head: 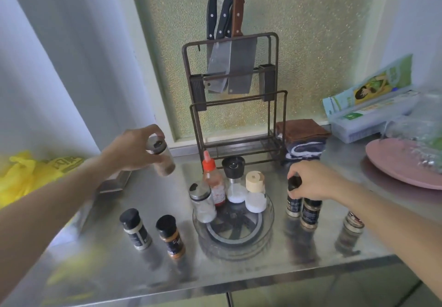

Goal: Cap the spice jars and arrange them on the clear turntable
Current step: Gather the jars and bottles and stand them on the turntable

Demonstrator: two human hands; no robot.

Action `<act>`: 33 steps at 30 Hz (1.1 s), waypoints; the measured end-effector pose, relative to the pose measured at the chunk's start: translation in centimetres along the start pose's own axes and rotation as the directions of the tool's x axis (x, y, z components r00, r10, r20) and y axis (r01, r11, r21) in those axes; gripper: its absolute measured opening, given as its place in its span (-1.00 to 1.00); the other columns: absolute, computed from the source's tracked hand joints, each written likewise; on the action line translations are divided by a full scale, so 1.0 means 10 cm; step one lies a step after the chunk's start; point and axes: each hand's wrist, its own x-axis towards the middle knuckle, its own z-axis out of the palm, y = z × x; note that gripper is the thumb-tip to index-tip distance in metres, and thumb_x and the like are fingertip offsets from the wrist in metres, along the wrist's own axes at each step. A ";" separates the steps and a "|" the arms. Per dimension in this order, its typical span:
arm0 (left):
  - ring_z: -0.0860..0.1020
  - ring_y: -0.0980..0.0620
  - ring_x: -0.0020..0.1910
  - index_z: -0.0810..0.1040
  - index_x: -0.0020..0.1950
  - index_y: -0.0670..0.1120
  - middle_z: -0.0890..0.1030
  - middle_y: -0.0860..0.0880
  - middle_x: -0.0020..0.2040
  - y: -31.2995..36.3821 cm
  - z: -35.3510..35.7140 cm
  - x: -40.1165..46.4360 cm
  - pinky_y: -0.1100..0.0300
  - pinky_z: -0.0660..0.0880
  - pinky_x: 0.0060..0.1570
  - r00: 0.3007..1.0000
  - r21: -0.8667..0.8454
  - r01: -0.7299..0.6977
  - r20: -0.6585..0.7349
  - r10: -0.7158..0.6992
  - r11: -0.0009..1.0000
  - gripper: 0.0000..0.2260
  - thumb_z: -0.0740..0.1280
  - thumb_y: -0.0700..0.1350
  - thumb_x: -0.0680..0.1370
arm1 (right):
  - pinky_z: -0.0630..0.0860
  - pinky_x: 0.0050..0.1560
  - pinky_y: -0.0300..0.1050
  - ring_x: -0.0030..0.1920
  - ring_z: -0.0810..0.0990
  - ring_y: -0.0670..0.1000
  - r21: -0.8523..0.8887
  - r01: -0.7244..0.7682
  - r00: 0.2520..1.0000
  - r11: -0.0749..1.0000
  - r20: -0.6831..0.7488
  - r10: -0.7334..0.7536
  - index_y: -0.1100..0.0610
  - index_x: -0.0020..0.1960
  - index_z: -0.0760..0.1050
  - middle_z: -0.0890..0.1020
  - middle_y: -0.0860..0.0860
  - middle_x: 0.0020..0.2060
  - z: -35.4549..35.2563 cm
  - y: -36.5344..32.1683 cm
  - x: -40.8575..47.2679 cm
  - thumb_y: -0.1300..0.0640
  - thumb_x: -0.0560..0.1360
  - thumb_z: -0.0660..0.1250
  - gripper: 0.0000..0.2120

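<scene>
A: What is the left hand (130,150) doing?

B: It is gripping a glass shaker (160,157) in the air, fingers curled round its metal cap, left of the turntable (269,213). The shaker is tilting, with brown spice at its lower end.

A: And the right hand (311,182)?

B: It is curling over the black cap of a dark jar (293,202) standing on the counter (239,268) just right of the turntable. The fingers are closing on the cap; how tightly, I cannot tell.

A: What is sitting on the turntable?

B: Four things, crowding its back half: a clear shaker (202,205) with a metal lid, a red-capped bottle (213,182), a grinder (234,180) with a black head, and a white jar (255,193) with a pale wooden lid. The front half is showing its spoked base.

A: Other jars?

B: A second dark jar (310,213) is touching the one under the hand, and a third (352,223) is standing apart, partly behind the right forearm. Two black-capped jars are standing left of the turntable: one white-filled (135,229), one orange-brown (171,236).

A: And round about?

B: The counter is shiny steel. A knife rack (233,96) is holding knives and cleavers behind the turntable, against a frosted window. Folded cloths (302,136), a pink plate (392,165) and boxes (368,105) are lying to the right, a yellow bag (28,175) to the left.
</scene>
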 end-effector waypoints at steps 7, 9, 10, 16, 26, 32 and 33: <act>0.62 0.03 -0.14 0.49 0.15 0.20 0.66 0.06 -0.12 0.53 -0.54 -0.73 0.14 0.53 -0.14 0.993 -0.018 -0.118 0.003 0.118 0.993 -0.58 0.55 0.20 0.39 | 0.62 -0.01 0.00 0.02 0.64 0.11 -0.028 -0.024 0.999 0.999 -0.046 0.023 -0.05 0.05 0.55 0.66 0.00 0.05 0.01 -0.08 -0.11 0.01 0.34 0.53 -0.68; 0.62 -0.01 -0.11 0.48 0.19 0.17 0.66 0.05 -0.11 0.67 -0.52 -0.83 0.09 0.55 -0.06 0.983 -0.010 -0.181 0.016 0.181 0.983 -0.57 0.55 0.18 0.41 | 0.63 -0.04 0.04 -0.02 0.64 0.12 -0.011 -0.003 0.994 1.000 -0.111 0.002 -0.10 -0.01 0.51 0.67 0.02 0.08 -0.02 -0.09 -0.13 -0.01 0.33 0.50 -0.72; 0.60 -0.01 -0.11 0.47 0.21 0.15 0.66 0.05 -0.10 0.74 -0.50 -0.87 0.08 0.54 -0.04 0.977 0.002 -0.210 0.024 0.210 0.978 -0.56 0.55 0.15 0.42 | 0.63 -0.06 0.05 -0.02 0.64 0.12 0.001 0.008 0.987 1.000 -0.160 -0.007 -0.11 0.00 0.50 0.67 0.01 0.10 -0.06 -0.11 -0.17 -0.03 0.35 0.49 -0.73; 0.54 0.02 -0.12 0.44 0.22 0.11 0.57 0.17 -0.23 1.05 -0.19 -0.89 0.12 0.45 -0.09 0.935 0.080 -0.351 0.084 0.345 0.933 -0.53 0.57 0.06 0.41 | 0.53 -0.04 -0.05 0.07 0.62 0.10 0.073 0.128 0.947 0.989 -0.306 -0.100 -0.01 0.24 0.52 0.66 0.02 0.11 -0.50 -0.46 -0.67 0.00 0.41 0.54 -0.56; 0.51 -0.06 0.19 0.45 0.25 0.12 0.60 0.02 0.17 1.10 0.48 -0.95 0.03 0.44 0.15 0.837 0.424 -0.547 0.246 0.489 0.722 -0.52 0.54 0.10 0.41 | 0.60 0.01 0.02 -0.01 0.64 0.05 0.227 0.232 0.961 0.946 -0.201 -0.188 0.03 0.02 0.59 0.67 -0.02 -0.03 0.11 -1.07 -0.86 0.03 0.38 0.53 -0.74; 0.49 -0.12 0.23 0.40 0.38 0.03 0.56 -0.07 0.29 1.04 0.60 -0.90 0.03 0.38 0.16 0.821 0.494 -0.566 0.265 0.506 0.660 -0.47 0.49 0.07 0.47 | 0.63 -0.01 0.04 0.00 0.67 0.08 0.255 0.261 0.955 0.931 -0.208 -0.210 0.06 0.07 0.56 0.69 0.01 -0.04 0.48 -1.31 -0.70 0.06 0.40 0.50 -0.72; 0.49 -0.12 0.22 0.40 0.39 0.02 0.56 -0.07 0.28 1.03 0.62 -0.89 0.03 0.39 0.17 0.821 0.493 -0.567 0.268 0.505 0.660 -0.47 0.49 0.05 0.47 | 0.63 -0.01 0.03 0.01 0.67 0.08 0.254 0.259 0.956 0.932 -0.208 -0.209 0.06 0.10 0.55 0.69 0.01 -0.03 0.51 -1.33 -0.68 0.05 0.41 0.50 -0.70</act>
